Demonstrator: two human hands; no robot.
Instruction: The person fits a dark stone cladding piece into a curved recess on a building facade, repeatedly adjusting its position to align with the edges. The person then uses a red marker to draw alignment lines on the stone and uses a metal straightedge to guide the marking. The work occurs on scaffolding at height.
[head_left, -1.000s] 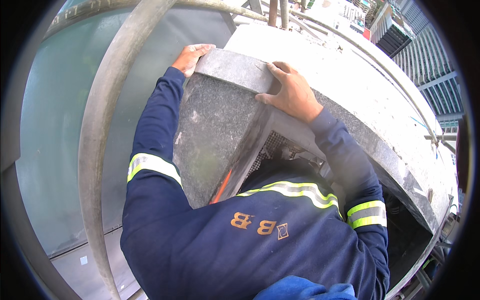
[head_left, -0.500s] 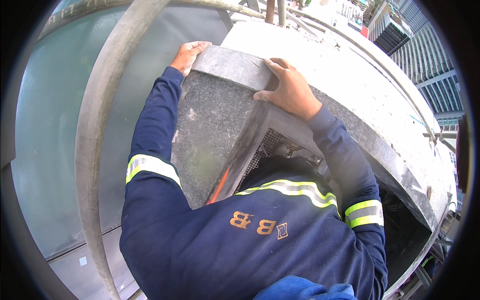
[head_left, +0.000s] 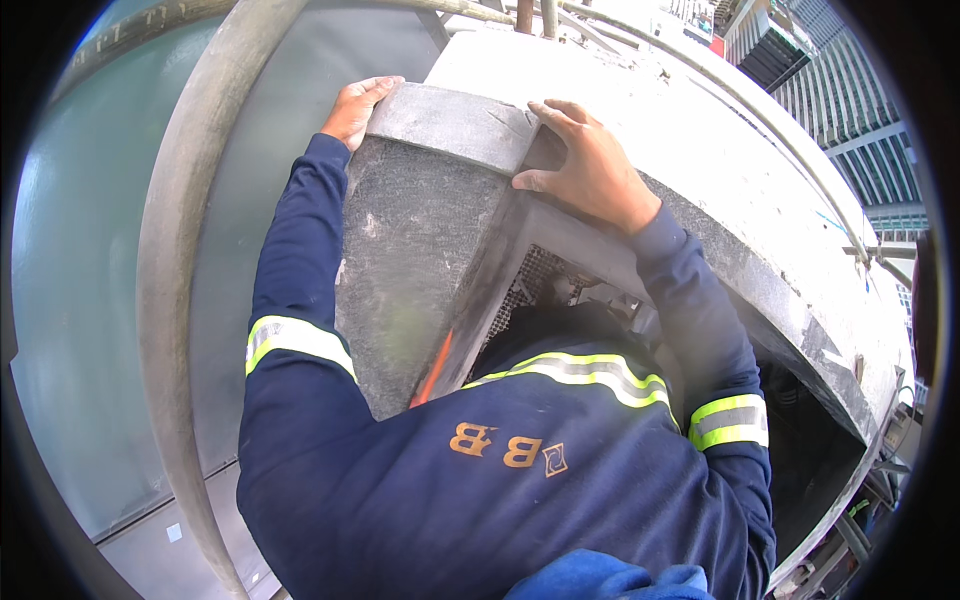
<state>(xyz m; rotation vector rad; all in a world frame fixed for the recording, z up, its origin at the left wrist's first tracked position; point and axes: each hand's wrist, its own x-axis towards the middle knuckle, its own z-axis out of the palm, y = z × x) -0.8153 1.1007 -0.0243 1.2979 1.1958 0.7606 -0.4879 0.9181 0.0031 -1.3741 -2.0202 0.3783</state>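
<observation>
A short grey stone strip (head_left: 452, 122) lies across the top of a speckled grey stone panel (head_left: 415, 240). At its left end my left hand (head_left: 358, 112) is closed, thumb and fingers around the corner. My right hand (head_left: 597, 168) spans the strip's right end, with fingertips at the upper corner and the thumb at the lower corner. A dark gap shows between that palm and the strip's end. Beneath my right hand is the corner of a grey frame (head_left: 570, 225) around a recess, where a mesh (head_left: 527, 275) shows.
Left of the panel, a thick curved pole (head_left: 170, 270) stands before large glassy panels (head_left: 85, 300). A bright pale ledge (head_left: 690, 150) stretches right, with a long pole (head_left: 760, 120) along it. An orange strip (head_left: 433, 372) lies beside the recess. Below the ledge is a dark opening (head_left: 815, 450).
The view has shifted a little, so the surroundings sit slightly further left. The right hand's palm has drawn somewhat away from the strip's end, its fingers a little more spread. The left hand keeps its hold.
</observation>
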